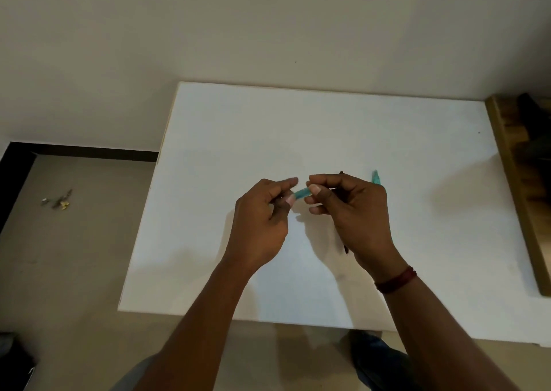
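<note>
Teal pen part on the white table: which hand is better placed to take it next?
Probably the right hand: the teal pen part lies just beyond its knuckles. The left hand is farther away, across the small teal piece that both hands pinch. The right would first need to let go.

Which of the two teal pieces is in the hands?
The short teal piece pinched between left hand and right hand; the pointed teal piece lies on the table.
</note>
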